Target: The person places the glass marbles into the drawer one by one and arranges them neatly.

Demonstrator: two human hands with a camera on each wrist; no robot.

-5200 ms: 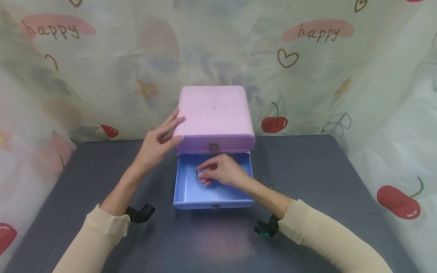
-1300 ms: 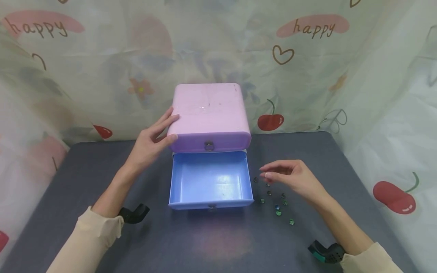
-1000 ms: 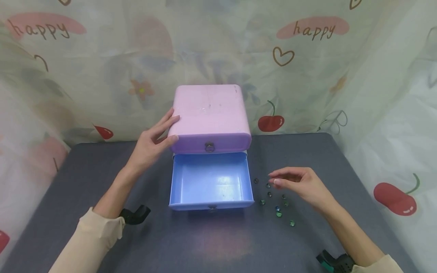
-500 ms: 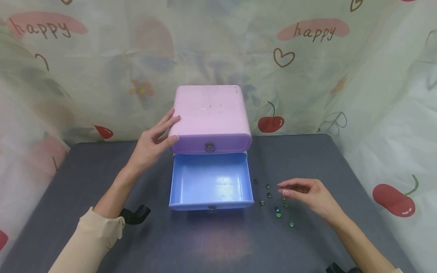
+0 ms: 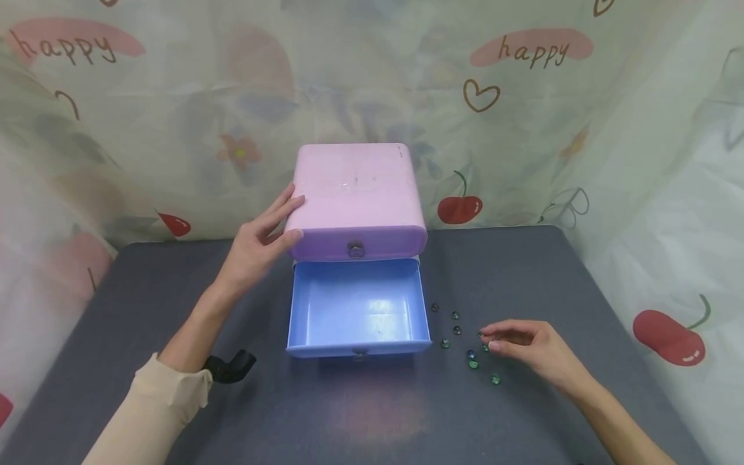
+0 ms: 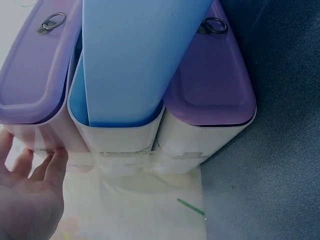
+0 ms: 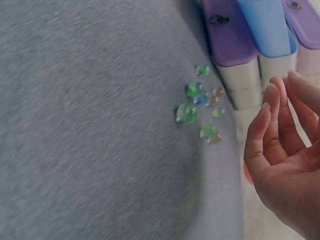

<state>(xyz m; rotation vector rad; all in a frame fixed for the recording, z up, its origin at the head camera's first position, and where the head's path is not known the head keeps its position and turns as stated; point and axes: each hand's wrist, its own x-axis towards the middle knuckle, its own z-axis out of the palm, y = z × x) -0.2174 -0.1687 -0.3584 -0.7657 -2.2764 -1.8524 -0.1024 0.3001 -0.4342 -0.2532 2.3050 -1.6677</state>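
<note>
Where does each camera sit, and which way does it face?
Head: worn on the head, facing forward and down at the blue drawer and glassy pieces; left hand and right hand both show.
Left wrist: on that wrist, facing the fronts and side of the drawer unit; the left hand shows at lower left.
Right wrist: on that wrist, facing the table and glassy pieces; the right hand shows at right.
Shared: both wrist views include the blue drawer.

Head view: from above, forward and down on the surface (image 5: 232, 413); widest, most distant.
Left wrist view: close to the drawer box (image 6: 125, 90), turned sideways, left hand (image 6: 32, 197) at lower left.
Right wrist view: close over the surface, turned sideways, right hand (image 7: 287, 165) at right, drawer box farther off.
Drawer box: in all three.
Beads (image 7: 201, 99): head and right wrist.
</note>
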